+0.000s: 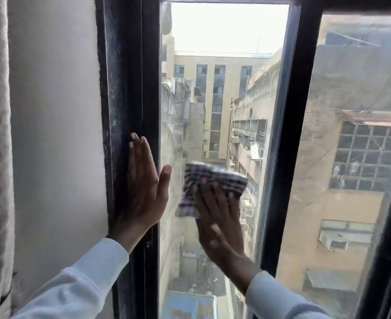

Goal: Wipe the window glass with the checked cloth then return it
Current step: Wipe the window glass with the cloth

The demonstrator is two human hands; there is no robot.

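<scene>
I am in the middle of the wiping. My right hand [217, 210] lies flat, low in the centre of the frame, its fingers [222, 192] spread wide and pressing the cloth [213, 178] against the glass [224, 88] of the narrow middle pane. The cloth is bunched, most of it showing above and to the left of my fingertips; it is pinned under the palm rather than clenched. The hand and cloth are blurred, so I judge they are in a stroke, though I cannot tell which way.

My left hand [143, 185] is open and holds nothing. It rests flat on the dark frame [130, 88] at the left edge of the pane, fingers together pointing up, thumb out over the glass, and I take it to be bracing me.

How much glass is already clean I cannot tell. The wide pane [355, 157] at the right of the frame looks hazy and scratched, so it may be still to do. The return is not yet begun, and where the cloth belongs is not in view.
</scene>
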